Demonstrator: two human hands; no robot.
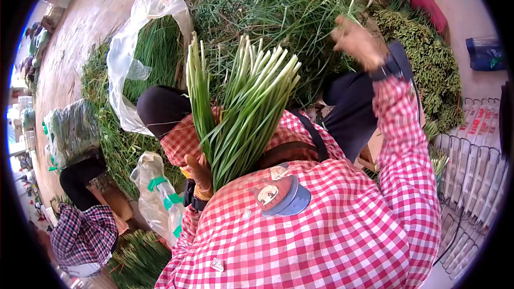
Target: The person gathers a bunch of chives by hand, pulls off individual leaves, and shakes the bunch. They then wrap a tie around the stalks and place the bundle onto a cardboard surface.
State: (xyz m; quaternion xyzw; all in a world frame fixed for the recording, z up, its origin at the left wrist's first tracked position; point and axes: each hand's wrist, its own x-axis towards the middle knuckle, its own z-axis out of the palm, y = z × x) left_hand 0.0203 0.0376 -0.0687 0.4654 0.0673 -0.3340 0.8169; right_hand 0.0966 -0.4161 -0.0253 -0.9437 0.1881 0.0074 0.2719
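My left hand (pixel 199 175) is wrapped round the lower part of a bunch of long green stalks (pixel 241 112), whose pale ends point up and away from my body. A few stalks stand a little apart on the bunch's left side. Up at the right, my right hand (pixel 356 42) is raised over the loose greens with its fingers curled. Thin pale-ended stalks (pixel 352 8) show at its fingertips. A large heap of loose green stalks (pixel 267 10) lies beyond the bunch.
An open clear plastic bag (pixel 120 75) with greens stands at the left. Nearer lies a bag with green tape (pixel 160 192). Another person in a checked shirt (pixel 85 233) sits at the lower left. Wire racks (pixel 471 166) stand at the right, beside a pile of short green pieces (pixel 428 64).
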